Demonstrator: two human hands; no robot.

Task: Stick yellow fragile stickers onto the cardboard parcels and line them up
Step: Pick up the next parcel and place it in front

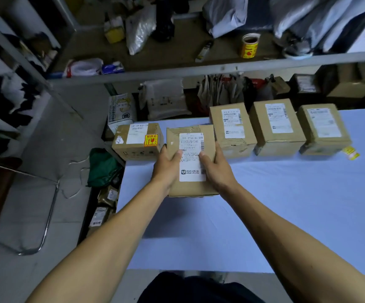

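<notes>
we have the parcel between both hands: the left hand wraps its left edge with the thumb laid on top beside the white shipping label, and the right hand mirrors it on the right edge, thumb also on the label's side. fingers go down the side walls out of sight, so we cannot tell how far under they reach. holding it from both sides keeps the box square, which suits sliding it into a row.

just left of the left hand sits a stickered parcel, its yellow fragile sticker on the top corner nearest our grip. just beyond the right hand, 3 more parcels run away to the right: the first, the next and the last. we see no sticker on their tops or on the box we hold. a loose yellow sticker lies on the blue table well right of the grip, by the last box. a sticker roll stands on the shelf far above our hands.

we judge the held box is being set into the gap between the stickered one and the other 3, still wanting its sticker.
</notes>
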